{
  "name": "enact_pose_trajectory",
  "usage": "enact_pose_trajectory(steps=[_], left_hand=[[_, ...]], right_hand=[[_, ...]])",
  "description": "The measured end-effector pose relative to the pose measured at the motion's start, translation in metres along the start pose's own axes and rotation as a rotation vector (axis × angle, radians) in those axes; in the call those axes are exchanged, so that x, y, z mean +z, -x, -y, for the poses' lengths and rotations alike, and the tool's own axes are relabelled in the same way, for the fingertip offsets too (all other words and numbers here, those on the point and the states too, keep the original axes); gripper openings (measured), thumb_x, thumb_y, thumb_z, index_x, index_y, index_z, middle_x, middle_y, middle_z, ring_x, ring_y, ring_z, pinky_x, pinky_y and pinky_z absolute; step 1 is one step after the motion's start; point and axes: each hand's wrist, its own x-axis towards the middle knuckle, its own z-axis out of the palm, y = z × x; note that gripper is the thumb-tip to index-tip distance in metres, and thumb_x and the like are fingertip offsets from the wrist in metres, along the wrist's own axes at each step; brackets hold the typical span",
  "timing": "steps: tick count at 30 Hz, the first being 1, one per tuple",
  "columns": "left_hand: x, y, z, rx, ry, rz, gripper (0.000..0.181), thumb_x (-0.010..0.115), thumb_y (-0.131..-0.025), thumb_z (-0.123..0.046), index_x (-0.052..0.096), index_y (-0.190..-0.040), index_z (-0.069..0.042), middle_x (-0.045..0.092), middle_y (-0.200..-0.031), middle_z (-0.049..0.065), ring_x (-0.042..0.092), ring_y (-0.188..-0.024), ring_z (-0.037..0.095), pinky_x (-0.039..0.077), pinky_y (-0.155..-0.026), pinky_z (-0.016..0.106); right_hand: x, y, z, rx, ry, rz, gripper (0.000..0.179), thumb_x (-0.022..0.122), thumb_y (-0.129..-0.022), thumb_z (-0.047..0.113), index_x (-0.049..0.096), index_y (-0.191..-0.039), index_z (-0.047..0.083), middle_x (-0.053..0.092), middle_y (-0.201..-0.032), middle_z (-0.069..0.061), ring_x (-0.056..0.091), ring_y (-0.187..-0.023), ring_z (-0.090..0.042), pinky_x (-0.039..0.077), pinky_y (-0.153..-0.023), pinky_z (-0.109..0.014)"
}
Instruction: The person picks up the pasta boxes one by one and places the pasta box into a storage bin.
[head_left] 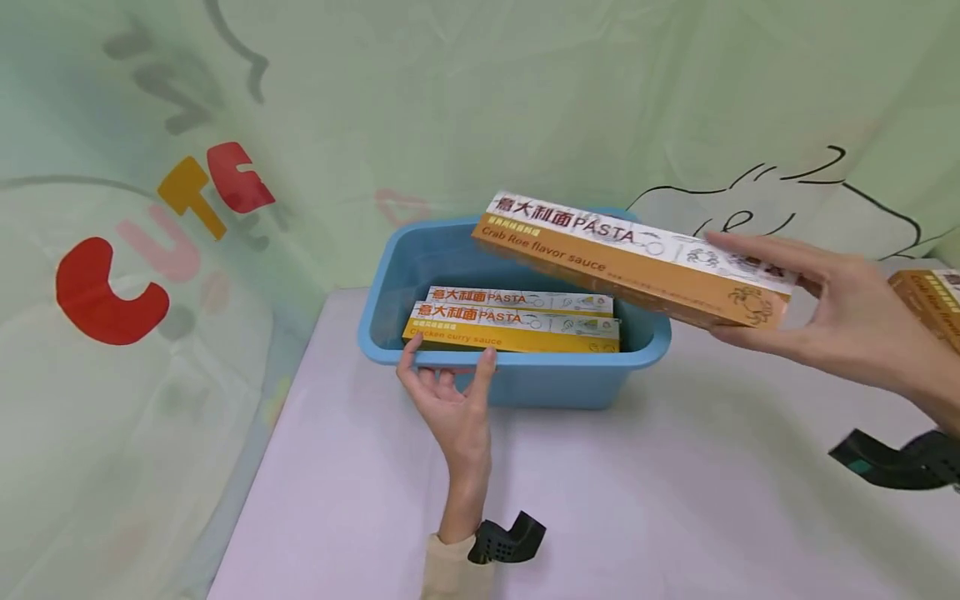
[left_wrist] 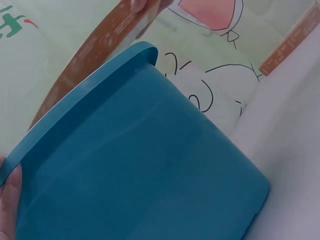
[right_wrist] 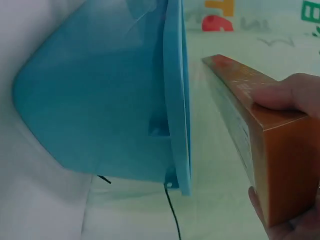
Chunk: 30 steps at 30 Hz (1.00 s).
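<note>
A blue plastic tub stands on the table, with two yellow pasta boxes lying side by side inside it; the front one reads Chicken curry sauce. My left hand grips the tub's front rim, thumb and fingers at the edge. At the right, my right hand holds an orange-brown Crab Roe pasta box by its right end. That box slants over the tub's right side, its left end above the opening. In the right wrist view the thumb presses along the box, which is beside the tub's rim.
Another Crab Roe pasta box lies at the table's right edge, partly out of view. Behind the tub hangs a pale green curtain with printed letters and drawings. A white cloth covers the table.
</note>
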Motion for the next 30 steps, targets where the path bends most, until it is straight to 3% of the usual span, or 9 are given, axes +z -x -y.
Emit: enact_pose_trajectory(steps=[4, 8, 12, 18, 24, 30], left_hand=[[0.001, 0.0, 0.0, -0.012, 0.001, 0.002, 0.083, 0.078, -0.089, 0.003, 0.024, -0.151, -0.003, 0.037, -0.152, 0.032, 0.053, -0.11, 0.044, 0.062, -0.086, 0.03], [0.001, 0.001, -0.001, -0.015, 0.002, 0.001, 0.083, 0.078, -0.089, 0.003, 0.023, -0.151, -0.003, 0.035, -0.154, 0.032, 0.051, -0.113, 0.049, 0.063, -0.086, 0.031], [0.0, 0.001, -0.003, -0.018, -0.003, 0.0, 0.083, 0.078, -0.09, 0.002, 0.022, -0.151, -0.003, 0.034, -0.155, 0.032, 0.052, -0.112, 0.044, 0.063, -0.086, 0.031], [-0.003, 0.0, -0.005, -0.014, 0.005, 0.003, 0.085, 0.077, -0.09, 0.003, 0.02, -0.153, -0.003, 0.031, -0.159, 0.03, 0.052, -0.12, 0.046, 0.062, -0.09, 0.036], [-0.003, 0.0, -0.006, -0.028, -0.008, -0.01, 0.085, 0.078, -0.089, 0.004, 0.022, -0.152, -0.004, 0.033, -0.159, 0.027, 0.057, -0.115, 0.03, 0.063, -0.088, 0.036], [-0.004, -0.001, -0.005, -0.03, -0.007, -0.01, 0.084, 0.077, -0.089, 0.005, 0.022, -0.152, -0.004, 0.032, -0.159, 0.028, 0.056, -0.12, 0.033, 0.062, -0.09, 0.038]], right_hand=[[0.005, -0.03, 0.014, -0.077, 0.096, 0.128, 0.088, 0.096, -0.07, 0.01, 0.059, -0.15, 0.019, 0.063, -0.139, -0.018, 0.053, -0.108, -0.012, 0.039, -0.074, -0.017], [0.013, -0.056, 0.024, -0.116, 0.145, 0.25, 0.083, 0.095, -0.071, 0.012, 0.06, -0.147, 0.007, 0.065, -0.134, -0.023, 0.061, -0.101, -0.03, 0.047, -0.069, -0.024], [0.022, -0.075, 0.03, -0.109, 0.188, 0.344, 0.08, 0.094, -0.073, 0.014, 0.061, -0.145, 0.004, 0.066, -0.133, -0.021, 0.059, -0.098, -0.029, 0.047, -0.071, -0.033], [0.038, -0.1, 0.041, -0.082, 0.162, 0.436, 0.078, 0.092, -0.074, 0.013, 0.061, -0.145, 0.004, 0.066, -0.129, -0.021, 0.056, -0.098, -0.028, 0.043, -0.063, -0.03], [0.05, -0.12, 0.052, -0.045, 0.114, 0.531, 0.08, 0.09, -0.076, 0.014, 0.058, -0.149, 0.006, 0.066, -0.134, -0.021, 0.06, -0.104, -0.028, 0.049, -0.073, -0.034], [0.062, -0.132, 0.059, -0.017, 0.061, 0.576, 0.08, 0.087, -0.077, 0.01, 0.056, -0.15, 0.006, 0.066, -0.134, -0.02, 0.061, -0.107, -0.029, 0.052, -0.079, -0.035]])
